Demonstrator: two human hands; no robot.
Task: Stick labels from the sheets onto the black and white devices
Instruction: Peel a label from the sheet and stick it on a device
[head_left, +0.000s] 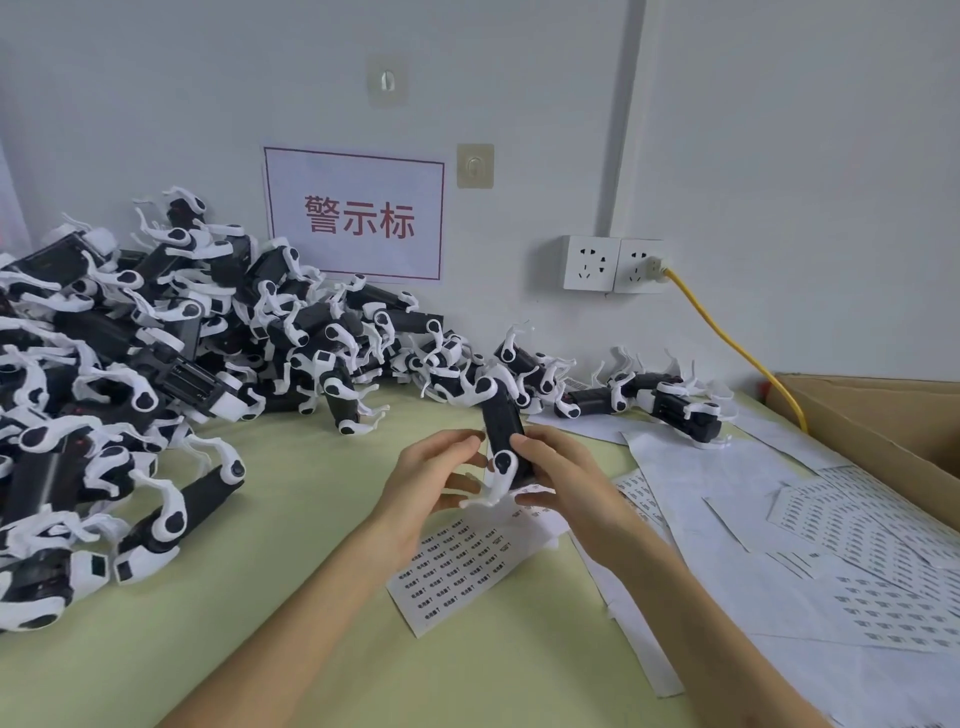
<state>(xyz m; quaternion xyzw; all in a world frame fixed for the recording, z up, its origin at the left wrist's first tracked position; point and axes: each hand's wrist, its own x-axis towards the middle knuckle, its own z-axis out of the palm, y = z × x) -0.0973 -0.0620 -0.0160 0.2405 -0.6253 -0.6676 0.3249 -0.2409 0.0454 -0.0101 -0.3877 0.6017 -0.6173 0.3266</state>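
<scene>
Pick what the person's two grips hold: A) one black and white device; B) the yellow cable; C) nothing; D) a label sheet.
A: the right grip wraps round one device and the left grip pinches its side, above the label sheet.

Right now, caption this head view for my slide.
Left hand and right hand hold a device above a label sheet, device pile alongside.

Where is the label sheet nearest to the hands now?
In the head view, the label sheet lies on the green table, below the left hand and right hand, left of the other sheets.
</scene>
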